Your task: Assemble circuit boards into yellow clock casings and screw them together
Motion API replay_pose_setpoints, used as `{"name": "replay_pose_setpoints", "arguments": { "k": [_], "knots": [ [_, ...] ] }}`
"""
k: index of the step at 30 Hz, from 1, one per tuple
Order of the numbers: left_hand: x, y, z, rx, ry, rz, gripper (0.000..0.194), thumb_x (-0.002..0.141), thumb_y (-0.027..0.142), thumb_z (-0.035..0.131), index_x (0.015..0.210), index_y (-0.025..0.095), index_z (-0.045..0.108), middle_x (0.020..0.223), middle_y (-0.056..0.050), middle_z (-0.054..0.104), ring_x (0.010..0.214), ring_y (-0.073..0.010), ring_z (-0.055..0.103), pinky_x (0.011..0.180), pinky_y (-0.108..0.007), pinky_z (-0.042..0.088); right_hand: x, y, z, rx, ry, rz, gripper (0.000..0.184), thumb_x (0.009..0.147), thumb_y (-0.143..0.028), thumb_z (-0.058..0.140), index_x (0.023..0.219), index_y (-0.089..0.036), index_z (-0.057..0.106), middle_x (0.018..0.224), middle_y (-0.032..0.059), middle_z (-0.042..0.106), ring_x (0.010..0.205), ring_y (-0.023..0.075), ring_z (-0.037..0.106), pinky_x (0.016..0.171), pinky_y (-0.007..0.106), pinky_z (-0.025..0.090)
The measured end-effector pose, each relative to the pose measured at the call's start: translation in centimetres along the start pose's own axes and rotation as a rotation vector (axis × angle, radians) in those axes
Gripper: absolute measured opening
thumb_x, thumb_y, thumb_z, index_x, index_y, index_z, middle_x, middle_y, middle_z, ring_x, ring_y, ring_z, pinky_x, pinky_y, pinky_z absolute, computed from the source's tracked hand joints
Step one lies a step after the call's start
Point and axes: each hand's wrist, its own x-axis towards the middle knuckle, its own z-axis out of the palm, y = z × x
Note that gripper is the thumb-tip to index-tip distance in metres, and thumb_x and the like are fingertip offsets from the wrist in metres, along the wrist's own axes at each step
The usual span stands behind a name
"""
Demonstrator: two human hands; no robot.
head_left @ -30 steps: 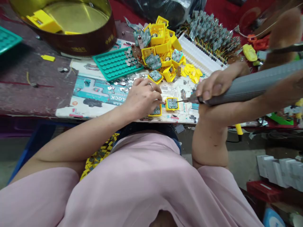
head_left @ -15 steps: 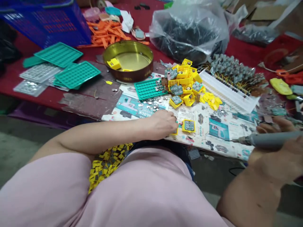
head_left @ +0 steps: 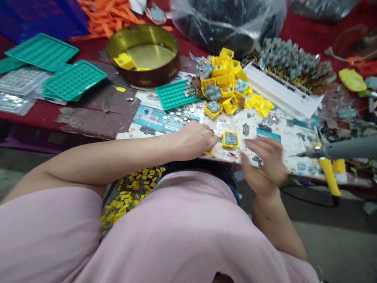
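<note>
Here, cluttered red table [head_left: 300, 27] w/ printed sheet [head_left: 265, 129]; left hand [head_left: 197, 139] fingers curled on yellow part [head_left: 209, 150], right hand [head_left: 265, 165] open.

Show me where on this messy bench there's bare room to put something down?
A free patch lies on the printed sheet, between the yellow case by the left hand and the grey tool; the right hand hovers at its near edge. The worn board left of it is mostly bare. Around the yellow pile it is crowded.

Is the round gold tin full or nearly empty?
Nearly empty. The round gold tin shows its bare shiny bottom; only a yellow plastic piece lies inside by the left wall.
</note>
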Motion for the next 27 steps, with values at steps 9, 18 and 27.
{"name": "replay_pose_setpoints", "arguments": {
  "k": [9,18,27],
  "knots": [
    [-1.9,-2.1,0.4,-0.098,0.063,-0.063,0.024,0.092,0.027,0.052,0.093,0.017,0.074,0.098,-0.009,0.075,0.095,-0.0238,0.068,0.079,-0.034,0.050,1.2,-1.0,4.5,0.014,-0.330,0.024,0.074,0.090,-0.052,0.061,0.148,-0.012,0.040,0.133,0.0139,0.065,0.132,0.0275,0.051,0.118,0.050,0.026],
    [-0.3,-0.6,-1.2,0.091,-0.115,0.084,0.021,0.092,0.022,0.050,0.098,0.015,0.069,0.089,-0.012,0.072,0.096,-0.0274,0.067,0.073,-0.034,0.048,1.8,-1.5,4.7,0.033,-0.417,0.101,0.072,0.092,-0.042,0.054,0.154,-0.014,0.030,0.124,0.0112,0.069,0.125,0.0260,0.056,0.122,0.055,0.019],
    [0.5,0.2,-1.7,0.083,-0.167,0.136,0.025,0.087,0.009,0.045,0.081,0.014,0.068,0.075,-0.008,0.070,0.082,-0.0243,0.070,0.071,-0.033,0.048,1.9,-1.6,4.7,0.023,-0.433,0.126,0.071,0.092,-0.041,0.050,0.155,-0.013,0.029,0.123,0.0124,0.068,0.122,0.0253,0.058,0.122,0.056,0.019]
  ]
}}
